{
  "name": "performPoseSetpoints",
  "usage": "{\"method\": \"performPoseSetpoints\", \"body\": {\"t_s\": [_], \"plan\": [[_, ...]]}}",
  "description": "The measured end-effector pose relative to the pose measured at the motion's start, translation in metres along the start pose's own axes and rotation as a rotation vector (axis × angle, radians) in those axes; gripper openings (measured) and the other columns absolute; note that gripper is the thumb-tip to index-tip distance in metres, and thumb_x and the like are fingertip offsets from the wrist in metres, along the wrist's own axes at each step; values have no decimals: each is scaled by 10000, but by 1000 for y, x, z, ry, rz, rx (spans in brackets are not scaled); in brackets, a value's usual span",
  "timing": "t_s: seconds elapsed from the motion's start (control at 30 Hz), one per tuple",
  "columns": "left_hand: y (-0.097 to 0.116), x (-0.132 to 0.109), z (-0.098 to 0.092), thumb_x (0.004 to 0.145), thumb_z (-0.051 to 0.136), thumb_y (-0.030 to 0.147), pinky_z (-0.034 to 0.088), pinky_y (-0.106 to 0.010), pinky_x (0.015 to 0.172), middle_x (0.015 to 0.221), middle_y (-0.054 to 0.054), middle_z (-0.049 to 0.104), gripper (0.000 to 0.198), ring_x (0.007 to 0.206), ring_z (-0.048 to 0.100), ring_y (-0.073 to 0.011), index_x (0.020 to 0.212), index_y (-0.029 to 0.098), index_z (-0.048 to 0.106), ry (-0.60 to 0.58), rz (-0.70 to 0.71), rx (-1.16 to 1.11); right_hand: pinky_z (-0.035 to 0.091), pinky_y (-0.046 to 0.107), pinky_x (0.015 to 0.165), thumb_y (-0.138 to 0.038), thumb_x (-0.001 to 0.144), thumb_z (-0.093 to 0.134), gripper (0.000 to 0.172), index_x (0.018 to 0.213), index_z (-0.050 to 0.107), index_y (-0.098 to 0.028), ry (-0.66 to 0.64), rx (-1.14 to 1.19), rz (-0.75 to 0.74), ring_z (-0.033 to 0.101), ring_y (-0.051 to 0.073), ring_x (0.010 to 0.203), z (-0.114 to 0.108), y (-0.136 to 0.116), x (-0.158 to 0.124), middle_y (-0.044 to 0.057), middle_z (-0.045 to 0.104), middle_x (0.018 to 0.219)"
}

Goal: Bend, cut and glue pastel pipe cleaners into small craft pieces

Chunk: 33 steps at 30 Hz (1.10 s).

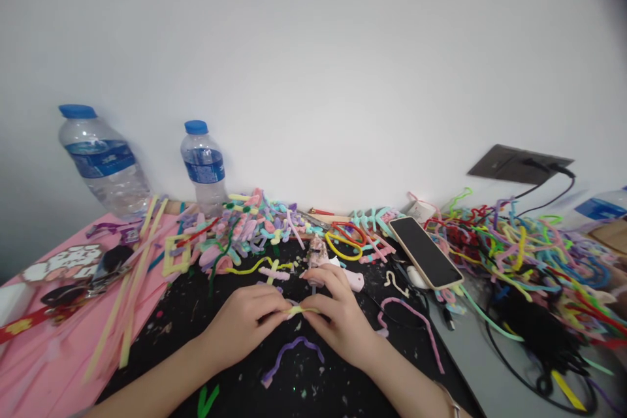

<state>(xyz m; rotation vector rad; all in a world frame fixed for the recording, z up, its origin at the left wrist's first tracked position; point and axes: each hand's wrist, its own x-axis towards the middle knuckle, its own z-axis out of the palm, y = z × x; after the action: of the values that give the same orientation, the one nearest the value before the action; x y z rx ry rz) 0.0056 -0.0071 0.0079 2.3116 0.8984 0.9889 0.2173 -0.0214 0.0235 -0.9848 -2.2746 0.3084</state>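
My left hand [247, 323] and my right hand [337, 317] meet over the black mat [235, 379], fingers pinched on a short pale yellow pipe cleaner [300, 309] held between them. My right hand also grips a small tool with a pinkish tip [317, 256] that sticks up behind the fingers. A bent purple pipe cleaner [289, 356] lies just in front of the hands. A pink pipe cleaner [416, 326] curls to the right of my right hand.
Piles of coloured pipe cleaners [529, 255] fill the back and right. A phone [425, 251] leans among them. Two water bottles [105, 163] [203, 166] stand by the wall. A pink sheet [49, 339] with clips lies left. Black cables [533, 339] and a wall socket [519, 163] are right.
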Motion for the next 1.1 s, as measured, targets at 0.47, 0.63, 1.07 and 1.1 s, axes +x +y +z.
{"method": "performPoseSetpoints", "body": {"t_s": [0.47,0.63,1.07,1.1], "plan": [[-1,1,-1,868,557,179,486,-216,645,713,-6,704,177,663,643,-136,763,192,699,11,-23,35,412,440,980,-169,866,568,81,839,629,-214,20,12,42,445,249,1166,0,3,1,69,538,1206],[-1,2,-2,858,565,160,481,-217,639,706,1,701,171,657,641,-133,751,192,694,7,-52,29,411,430,983,-164,844,602,53,831,625,-210,34,20,57,449,251,1170,0,4,1,69,538,1203],[0,3,-3,865,557,178,476,-214,611,679,0,693,188,628,633,-134,739,189,696,17,-41,42,420,457,971,-128,818,618,88,792,614,-212,60,57,77,453,266,1168,-1,5,1,73,536,1205],[-1,3,-3,866,557,181,476,-214,612,679,-1,693,190,627,631,-133,737,189,696,16,-43,43,417,455,973,-130,817,622,87,787,612,-211,62,65,80,454,264,1166,0,5,1,71,536,1203]]}}
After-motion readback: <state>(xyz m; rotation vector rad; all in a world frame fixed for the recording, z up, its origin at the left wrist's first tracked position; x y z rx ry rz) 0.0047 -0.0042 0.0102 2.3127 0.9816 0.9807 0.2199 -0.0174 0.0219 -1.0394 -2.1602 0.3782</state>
